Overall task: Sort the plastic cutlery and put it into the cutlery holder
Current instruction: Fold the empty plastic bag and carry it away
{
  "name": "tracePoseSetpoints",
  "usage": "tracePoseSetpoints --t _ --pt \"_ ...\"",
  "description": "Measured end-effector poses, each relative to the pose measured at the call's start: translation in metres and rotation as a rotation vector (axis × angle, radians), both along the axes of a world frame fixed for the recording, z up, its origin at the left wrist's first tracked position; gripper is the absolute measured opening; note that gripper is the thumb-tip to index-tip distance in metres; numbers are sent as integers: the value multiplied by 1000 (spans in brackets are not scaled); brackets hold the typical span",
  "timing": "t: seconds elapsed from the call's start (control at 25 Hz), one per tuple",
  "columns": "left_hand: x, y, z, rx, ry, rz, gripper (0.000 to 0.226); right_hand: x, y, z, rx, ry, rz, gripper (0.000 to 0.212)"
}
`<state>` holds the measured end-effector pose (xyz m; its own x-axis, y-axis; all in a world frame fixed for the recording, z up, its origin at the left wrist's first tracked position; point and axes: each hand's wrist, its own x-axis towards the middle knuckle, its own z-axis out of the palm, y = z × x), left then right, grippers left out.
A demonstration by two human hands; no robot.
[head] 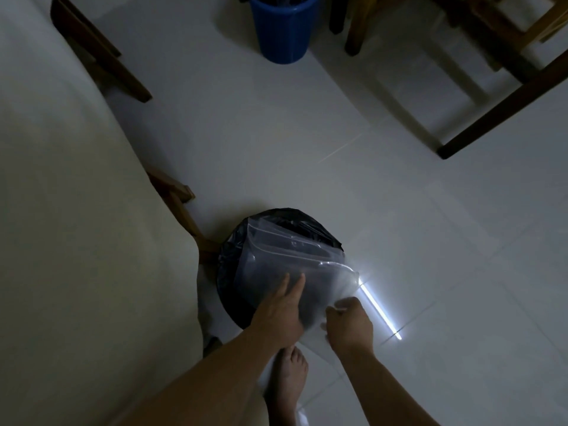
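Note:
A clear plastic bag (289,259) hangs over a round bin lined with a black bag (227,265) on the floor. My left hand (281,309) lies against the clear bag with its fingers straight. My right hand (349,324) pinches the bag's lower right edge in curled fingers. No plastic cutlery or cutlery holder shows in this dim view.
A table with a pale cloth (70,210) fills the left side, with wooden legs (181,207) beside the bin. A blue bucket (282,29) stands at the top. Wooden chair legs (491,118) cross the upper right. My bare foot (289,376) is on the white tiled floor.

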<state>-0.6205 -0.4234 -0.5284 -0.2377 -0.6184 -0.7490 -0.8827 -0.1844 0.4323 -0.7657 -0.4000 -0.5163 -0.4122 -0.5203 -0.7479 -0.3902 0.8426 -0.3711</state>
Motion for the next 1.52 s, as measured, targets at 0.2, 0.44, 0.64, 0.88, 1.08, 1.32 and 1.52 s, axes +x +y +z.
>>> tracePoseSetpoints --t 0.2,0.44,0.64,0.88,1.08,1.32,1.52 --pt "-14 -11 -26 176 -5 -39 79 -13 3 -3 -10 -35 -91 6" --pt "-9 -22 -14 203 -4 -9 74 -14 -5 1 87 5 10 8" --pt "1 -29 6 181 6 -4 73 -6 -14 13 140 38 82 6" --pt "2 -23 8 183 -2 -11 72 -2 -10 8 140 55 90 6" --pt "-1 -14 5 203 -24 -25 70 -5 -6 1 131 43 72 6" --pt "2 -20 16 185 -37 -20 66 -7 -9 16 133 135 123 24" --pt "11 -36 55 141 -35 -37 60 1 -22 54 -10 296 465 44"
